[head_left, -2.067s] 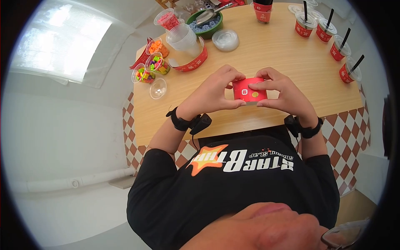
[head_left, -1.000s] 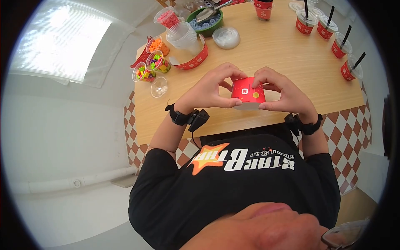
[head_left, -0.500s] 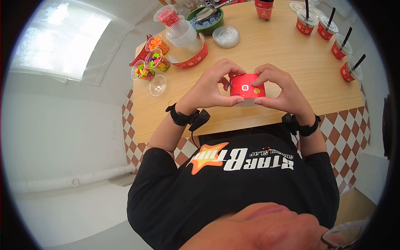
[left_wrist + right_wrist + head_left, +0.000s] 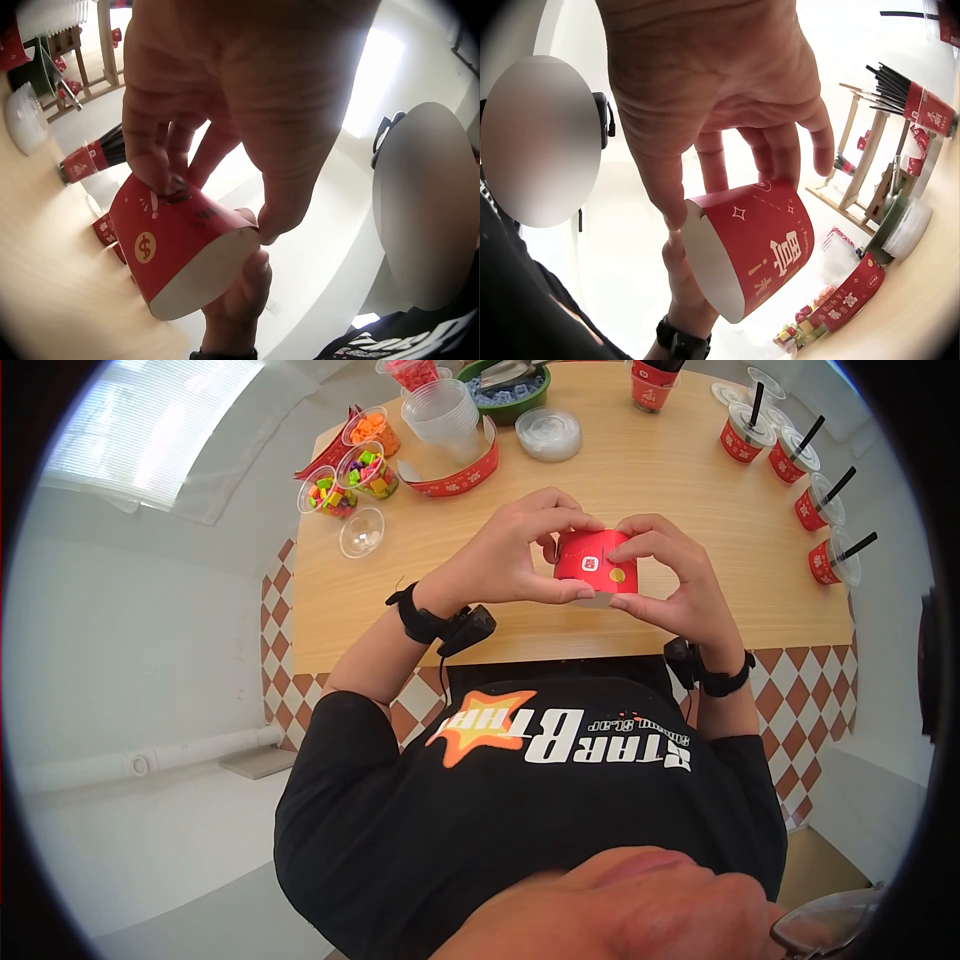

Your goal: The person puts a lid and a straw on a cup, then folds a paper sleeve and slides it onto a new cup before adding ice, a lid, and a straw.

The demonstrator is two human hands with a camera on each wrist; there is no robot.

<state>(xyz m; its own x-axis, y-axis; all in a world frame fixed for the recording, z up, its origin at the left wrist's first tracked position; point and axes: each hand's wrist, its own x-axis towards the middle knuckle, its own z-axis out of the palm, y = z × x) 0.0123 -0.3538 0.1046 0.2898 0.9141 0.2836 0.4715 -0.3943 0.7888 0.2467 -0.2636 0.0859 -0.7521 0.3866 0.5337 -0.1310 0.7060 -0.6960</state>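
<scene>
Both hands hold a red paper cup sleeve [image 4: 597, 565] above the near part of the table. Its printed outside has a white logo and a yellow coin; the pale inside shows at its open end in both wrist views. My left hand [image 4: 512, 550] grips the left side, thumb at the near rim and fingers at the far edge. On the other side my right hand [image 4: 685, 572] holds it with thumb at the near rim and bent fingers on the printed face. In the right wrist view, the sleeve [image 4: 761, 244] is bowed into a rounded tube.
Left on the table [image 4: 690, 490] stand a clear cup stack [image 4: 440, 415], a curved red sleeve band [image 4: 455, 482], cups of colourful pieces [image 4: 368, 468] and a dome lid [image 4: 362, 532]. A green bowl [image 4: 510, 408] and lids [image 4: 548, 435] sit behind. Lidded cups with straws [image 4: 745, 435] line the right.
The right fingers have shifted from lying across the sleeve to bending onto its upper right part. The sleeve has tilted slightly in the hands. The head view has shifted.
</scene>
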